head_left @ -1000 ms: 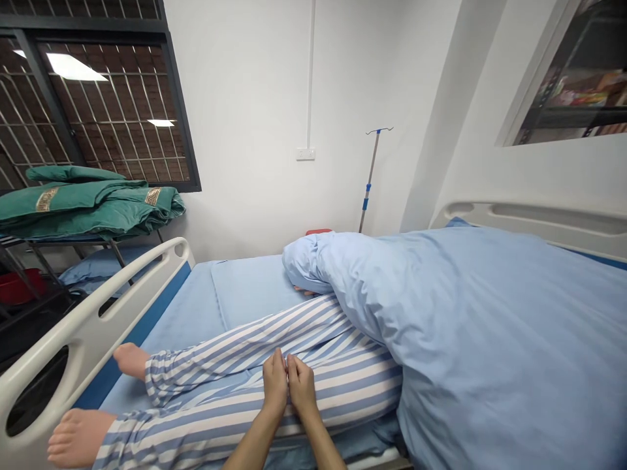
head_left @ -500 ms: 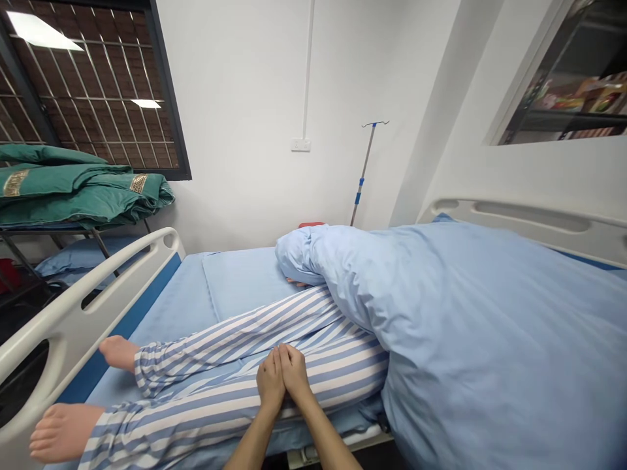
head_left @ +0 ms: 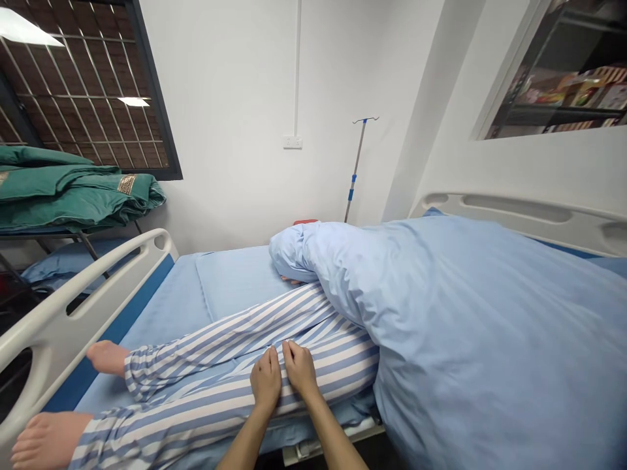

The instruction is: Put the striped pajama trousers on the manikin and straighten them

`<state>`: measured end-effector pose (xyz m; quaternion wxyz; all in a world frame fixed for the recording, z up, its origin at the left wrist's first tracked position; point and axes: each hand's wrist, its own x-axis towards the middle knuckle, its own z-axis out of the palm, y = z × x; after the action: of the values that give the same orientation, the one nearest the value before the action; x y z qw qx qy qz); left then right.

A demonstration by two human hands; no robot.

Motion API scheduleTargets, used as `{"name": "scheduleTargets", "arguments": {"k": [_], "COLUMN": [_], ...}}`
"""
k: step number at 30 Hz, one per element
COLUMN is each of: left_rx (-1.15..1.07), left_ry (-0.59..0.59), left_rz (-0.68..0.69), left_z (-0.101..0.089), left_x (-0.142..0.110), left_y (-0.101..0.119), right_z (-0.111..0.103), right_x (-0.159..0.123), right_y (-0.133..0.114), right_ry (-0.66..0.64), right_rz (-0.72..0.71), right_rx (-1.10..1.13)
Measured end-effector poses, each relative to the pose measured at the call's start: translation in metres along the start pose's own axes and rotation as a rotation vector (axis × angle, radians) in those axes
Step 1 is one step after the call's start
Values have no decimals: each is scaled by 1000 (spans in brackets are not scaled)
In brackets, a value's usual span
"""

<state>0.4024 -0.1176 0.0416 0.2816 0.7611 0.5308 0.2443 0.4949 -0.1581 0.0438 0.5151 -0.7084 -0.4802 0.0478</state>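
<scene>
My left hand [head_left: 266,376] and my right hand [head_left: 299,369] are side by side above the nearer leg of a pair of blue-and-white striped trousers [head_left: 210,398], with a narrow gap between them. Both have curled fingers, backs facing up, and I see nothing in them. Whether they touch the cloth, I cannot tell. The trousers are on a figure lying on the bed, whose bare feet [head_left: 49,438] point left. A light blue quilt [head_left: 441,307] covers the upper body and is folded back at the thighs. Fingers of the figure [head_left: 292,281] peek out under its edge.
The bed has a white footboard [head_left: 73,294] at left and a headboard [head_left: 519,207] at right. Behind it stands an IV pole [head_left: 356,163] by the wall. Green folded bedding [head_left: 83,196] lies on another bed under a barred window [head_left: 88,85].
My hands, pressed together before, have come slightly apart over the striped trouser leg. The whole view has shifted a little to the right. The quilt and the lying figure look the same.
</scene>
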Motion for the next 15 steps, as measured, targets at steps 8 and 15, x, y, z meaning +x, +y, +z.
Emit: {"name": "scheduleTargets", "arguments": {"k": [8, 15], "left_rx": [-437, -637], "left_ry": [94, 78], "left_rz": [-28, 19], "left_z": [-4, 4], "left_x": [9, 14], "left_y": [20, 50], "right_z": [-3, -4], "right_x": [6, 10], "right_y": [6, 12], "right_ry": [11, 48], "right_rz": [44, 138], "right_rx": [161, 286]}}
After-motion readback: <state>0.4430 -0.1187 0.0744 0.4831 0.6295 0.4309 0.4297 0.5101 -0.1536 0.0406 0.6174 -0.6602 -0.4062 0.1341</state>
